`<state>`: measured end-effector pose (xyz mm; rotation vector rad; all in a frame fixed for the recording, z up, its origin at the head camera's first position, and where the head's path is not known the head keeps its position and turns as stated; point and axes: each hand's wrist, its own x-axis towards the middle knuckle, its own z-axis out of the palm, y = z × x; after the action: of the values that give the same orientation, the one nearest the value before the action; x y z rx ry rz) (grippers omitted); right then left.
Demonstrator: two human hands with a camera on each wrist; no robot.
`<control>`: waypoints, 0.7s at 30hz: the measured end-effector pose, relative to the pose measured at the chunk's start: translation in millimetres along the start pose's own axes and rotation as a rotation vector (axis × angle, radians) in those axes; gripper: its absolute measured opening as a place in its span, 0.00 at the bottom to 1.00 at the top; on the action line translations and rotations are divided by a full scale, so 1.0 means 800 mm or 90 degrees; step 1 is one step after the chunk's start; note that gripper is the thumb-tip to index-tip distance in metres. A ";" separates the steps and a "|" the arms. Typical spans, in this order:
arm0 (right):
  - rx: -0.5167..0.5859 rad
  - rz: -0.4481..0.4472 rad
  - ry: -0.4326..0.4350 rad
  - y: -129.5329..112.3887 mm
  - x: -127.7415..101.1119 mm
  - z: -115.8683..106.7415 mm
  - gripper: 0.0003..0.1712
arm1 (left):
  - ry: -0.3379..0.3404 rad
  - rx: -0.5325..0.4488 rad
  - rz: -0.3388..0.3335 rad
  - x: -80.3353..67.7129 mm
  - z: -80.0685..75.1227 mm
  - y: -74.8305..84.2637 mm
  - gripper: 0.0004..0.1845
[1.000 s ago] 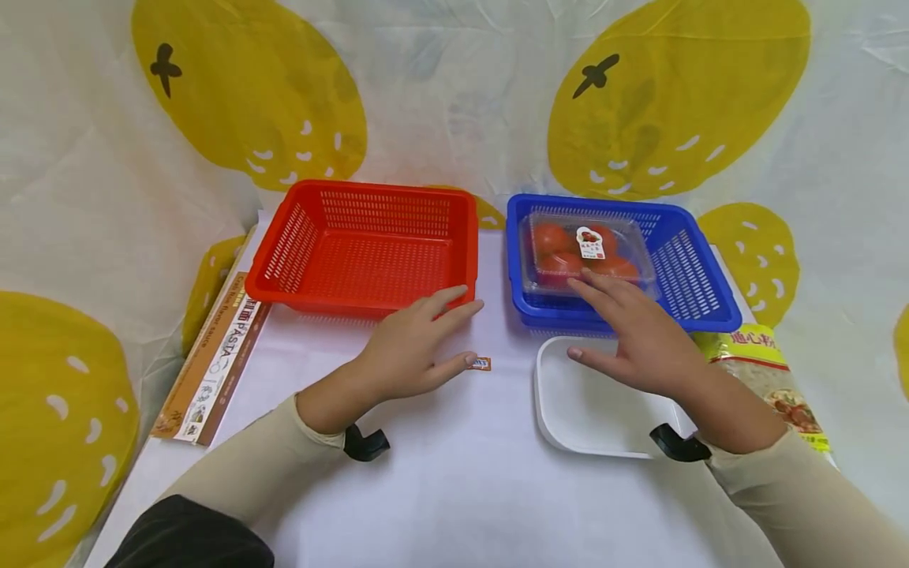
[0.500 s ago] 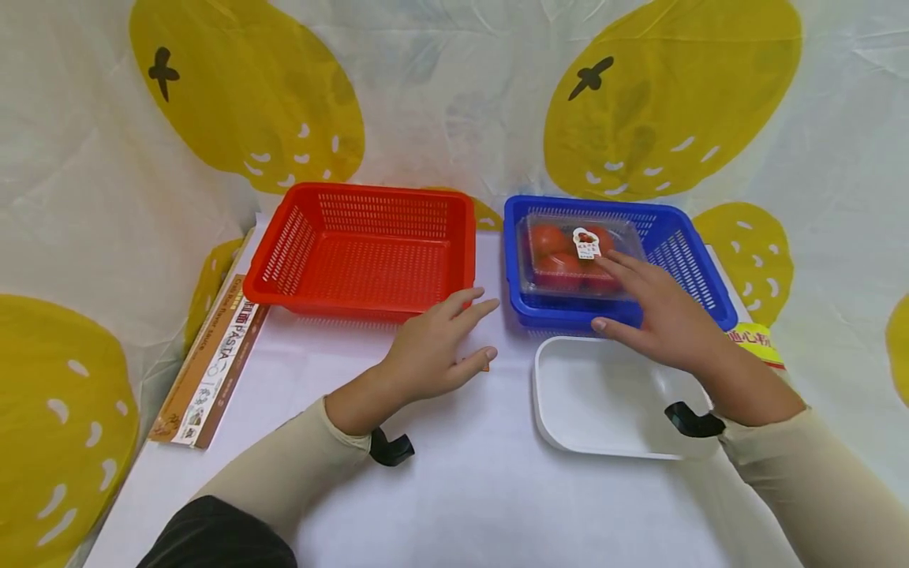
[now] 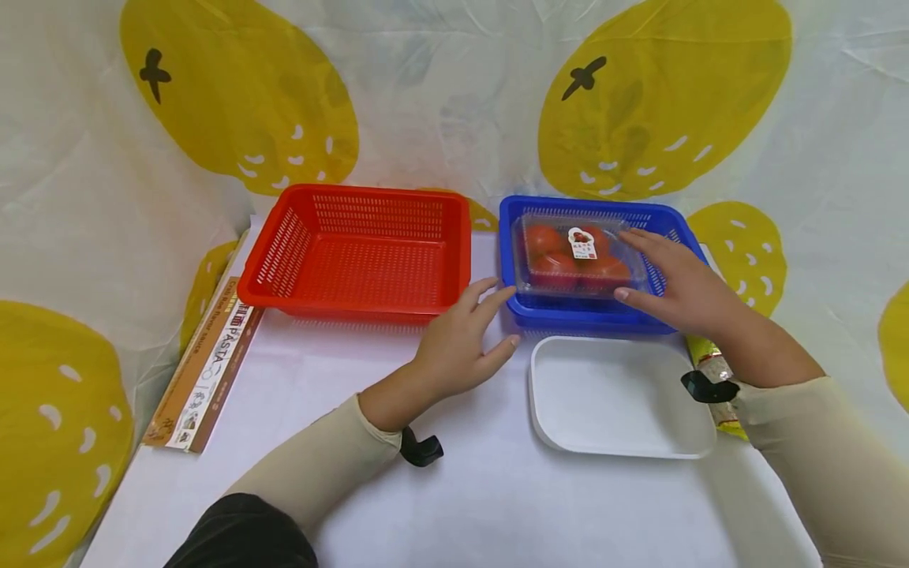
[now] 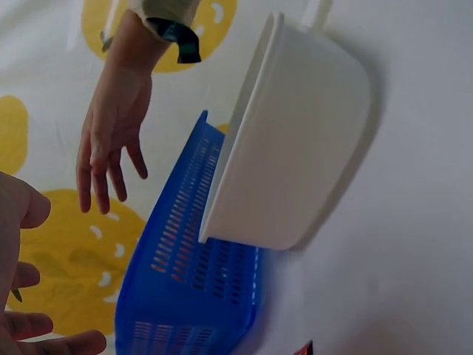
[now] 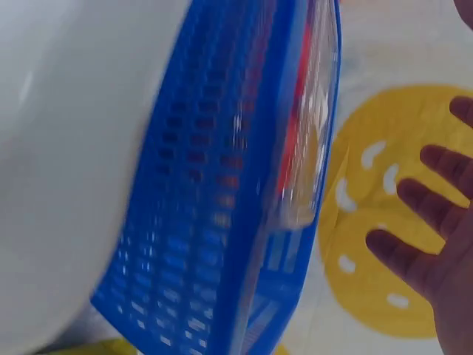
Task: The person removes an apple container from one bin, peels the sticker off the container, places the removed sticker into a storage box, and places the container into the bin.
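Observation:
A clear lidded box of red tomatoes (image 3: 568,256) sits inside the blue basket (image 3: 682,229). My right hand (image 3: 639,268) hovers at the box's right side, fingers spread, thumb near its front corner. In the right wrist view the fingers (image 5: 436,244) stand apart from the tomato box (image 5: 310,133) and the blue basket (image 5: 222,185). My left hand (image 3: 500,319) lies open on the table, its fingertips at the blue basket's front left corner. A white tray (image 3: 618,394) lies in front of the basket. The left wrist view shows the white tray (image 4: 295,148), the blue basket (image 4: 192,281) and the right hand (image 4: 111,140).
A red basket (image 3: 284,252) with nothing in it stands left of the blue one. A long pasta box (image 3: 206,363) lies along the table's left edge. A yellow food bag (image 3: 710,371) lies behind my right wrist. A lemon-print cloth hangs behind the table.
Both hands have moved forward. The right hand went from the box's front edge round to its right side. The left hand slid right, to the blue basket's corner, covering the small orange tag.

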<state>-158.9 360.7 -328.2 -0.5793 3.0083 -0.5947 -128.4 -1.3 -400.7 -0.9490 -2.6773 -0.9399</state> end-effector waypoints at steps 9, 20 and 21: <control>0.024 0.052 -0.020 0.040 0.017 -0.013 0.52 | -0.013 -0.014 -0.042 0.020 0.025 0.007 0.35; 0.041 0.120 -0.057 0.072 0.040 -0.016 0.50 | 0.024 -0.038 -0.107 0.039 0.044 0.009 0.34; 0.045 0.125 -0.061 0.076 0.042 -0.015 0.50 | 0.025 -0.040 -0.112 0.041 0.046 0.009 0.34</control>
<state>-213.0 404.7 -337.6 -0.2939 2.8936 -0.6384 -147.5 42.1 -415.2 -0.7062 -2.7473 -1.0712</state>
